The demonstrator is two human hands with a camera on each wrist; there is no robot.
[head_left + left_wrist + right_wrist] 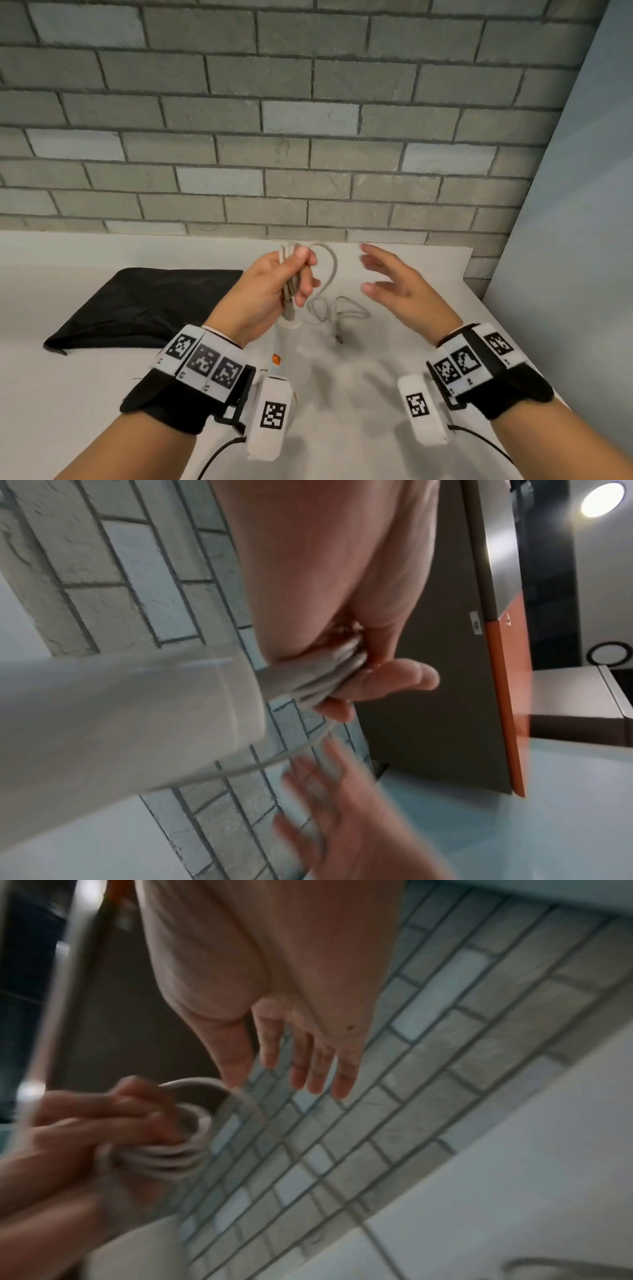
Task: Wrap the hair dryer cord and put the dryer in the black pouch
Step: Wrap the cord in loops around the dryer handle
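My left hand (pixel 301 270) grips a bundle of grey cord loops (pixel 291 284) above the table, thumb on top. The white dryer handle (pixel 289 339) with an orange switch (pixel 276 359) runs down from that hand; the dryer's body is hidden behind my left wrist. In the left wrist view the handle (pixel 120 723) fills the left side and the cord loops (pixel 329 674) sit in my fingers. The loose cord (pixel 342 308) and plug (pixel 338 337) lie on the table. My right hand (pixel 370 274) hovers open to the right, holding nothing. The black pouch (pixel 144 301) lies flat at left.
The white table (pixel 376 394) meets a grey brick wall (pixel 308 154) at the back and a pale wall (pixel 565 240) on the right. In the right wrist view my right hand (pixel 301 1056) spreads its fingers beside the cord loops (pixel 178 1150).
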